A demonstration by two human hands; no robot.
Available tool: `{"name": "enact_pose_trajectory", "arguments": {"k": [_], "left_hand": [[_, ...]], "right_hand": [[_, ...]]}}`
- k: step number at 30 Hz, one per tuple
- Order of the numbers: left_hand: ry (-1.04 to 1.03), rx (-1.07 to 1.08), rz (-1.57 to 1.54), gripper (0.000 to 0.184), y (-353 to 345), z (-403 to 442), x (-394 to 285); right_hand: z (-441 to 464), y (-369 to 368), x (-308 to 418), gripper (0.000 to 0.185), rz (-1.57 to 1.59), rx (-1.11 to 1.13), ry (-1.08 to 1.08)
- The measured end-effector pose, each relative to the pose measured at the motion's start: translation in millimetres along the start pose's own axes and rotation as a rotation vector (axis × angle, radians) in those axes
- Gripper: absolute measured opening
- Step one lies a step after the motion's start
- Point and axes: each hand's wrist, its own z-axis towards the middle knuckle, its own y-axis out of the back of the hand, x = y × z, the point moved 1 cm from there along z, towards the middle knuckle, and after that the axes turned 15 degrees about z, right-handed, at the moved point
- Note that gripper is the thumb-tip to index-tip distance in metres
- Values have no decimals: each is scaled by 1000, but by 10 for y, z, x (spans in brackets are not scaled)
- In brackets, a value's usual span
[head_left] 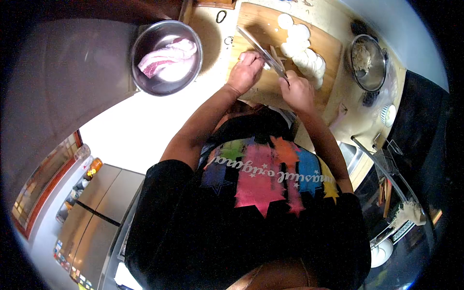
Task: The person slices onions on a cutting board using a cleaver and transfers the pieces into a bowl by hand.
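My right hand [296,92] is closed around the handle of a kitchen knife [258,49], whose long blade slants up and left over the wooden cutting board [270,15]. My left hand [245,72] rests on the board with its fingers curled against a small pale food piece [267,65] beside the blade. Thin pale strips [276,54] lie on the blade's other side. To the right, white round slices [298,41] spread over the board in an overlapping row. Their exact kind cannot be made out.
A metal bowl [137,60] with a slab of raw meat [169,55] stands left of the board. Another metal bowl [374,87] on the right holds pale shreds [361,57]. A striped cup [388,115], a sink [349,153] and a dish rack [386,166] are further right.
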Motion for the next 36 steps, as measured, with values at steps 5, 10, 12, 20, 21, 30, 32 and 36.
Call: {"name": "enact_pose_trajectory", "arguments": {"k": [5,10,12,20,21,30,32,36], "left_hand": [[43,-13,47,17,235,21,-38],[323,-258,74,14,614,-158,10],[287,-252,48,13,847,-66,-127],[-130,702,223,57,895,780,-291],[-133,706,224,57,812,841,-256],[-446,1042,302,60,352,1081,49],[-458,1036,273,57,384,1048,13],[-542,993,324,54,341,1016,-25]], "right_hand": [[-130,95,13,18,-58,-86,68],[-207,212,-6,19,-122,-107,113],[-250,244,-4,20,-160,-112,166],[-205,44,-148,17,-277,-110,261],[-205,11,-162,18,-274,-121,309],[-282,-24,-136,18,-320,-109,330],[-267,-30,-154,13,-335,-166,370],[-242,-17,-152,17,-311,-235,366]]}}
